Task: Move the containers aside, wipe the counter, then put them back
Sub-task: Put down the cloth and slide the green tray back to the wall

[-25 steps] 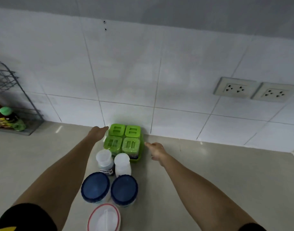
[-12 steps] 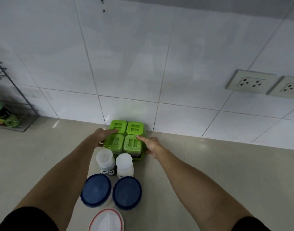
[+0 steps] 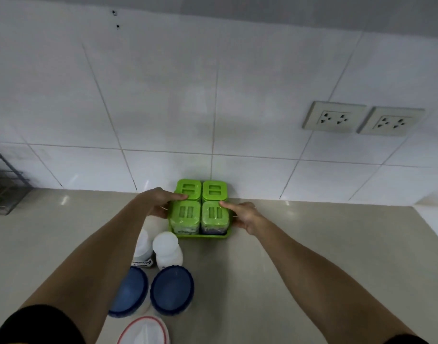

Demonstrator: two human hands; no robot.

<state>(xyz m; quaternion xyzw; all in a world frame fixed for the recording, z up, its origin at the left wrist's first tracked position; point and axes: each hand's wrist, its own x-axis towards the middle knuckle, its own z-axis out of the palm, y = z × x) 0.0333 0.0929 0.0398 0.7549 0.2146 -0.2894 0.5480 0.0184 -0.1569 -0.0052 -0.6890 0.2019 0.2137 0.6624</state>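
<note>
Green-lidded jars (image 3: 201,207), four in a square, sit upright in a green tray (image 3: 203,235) on the counter (image 3: 312,244), close to the tiled wall (image 3: 163,95). Left hand (image 3: 158,201) and right hand (image 3: 242,214) clasp the tray's opposite sides, thumbs resting on the lids, both arms stretched forward.

I am seeing my left forearm (image 3: 108,254) covering most of the left white bottle (image 3: 143,247) and part of the left blue-lidded jar (image 3: 132,290). The red-rimmed lid (image 3: 144,331) is running off the bottom edge. The wire rack (image 3: 4,187) is getting cut at the left edge, its green contents too blurred to name.
</note>
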